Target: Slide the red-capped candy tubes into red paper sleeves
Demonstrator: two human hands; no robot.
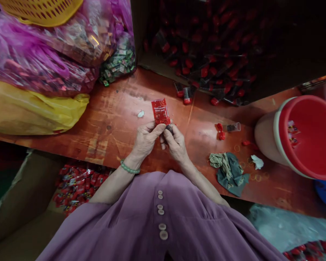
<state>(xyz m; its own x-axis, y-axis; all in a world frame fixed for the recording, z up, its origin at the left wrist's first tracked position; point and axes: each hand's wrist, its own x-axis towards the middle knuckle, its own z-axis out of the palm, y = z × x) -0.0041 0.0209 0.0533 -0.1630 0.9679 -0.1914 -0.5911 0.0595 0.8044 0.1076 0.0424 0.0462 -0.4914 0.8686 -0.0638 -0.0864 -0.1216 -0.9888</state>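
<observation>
A small red printed packet point(161, 111) stands up over the table, its lower edge pinched in my left hand point(148, 137). My right hand point(176, 143) is closed right beside it, fingertips meeting those of the left at the packet's bottom. Something dark point(168, 128) shows at the right fingertips; what it is I cannot make out. A green bead bracelet point(129, 168) circles my left wrist. To the right on the tabletop lie a clear tube point(233, 127) with dark contents and a red cap piece point(220, 132).
A large box point(141, 59) of red-capped tubes stands at the back. Bags of small packets point(78, 43) and a yellow bag point(35, 112) fill the left. Crumpled cloths point(229, 172) and a red-lidded bucket point(312, 145) are at right. Below left, a carton point(19, 195) holds red packs.
</observation>
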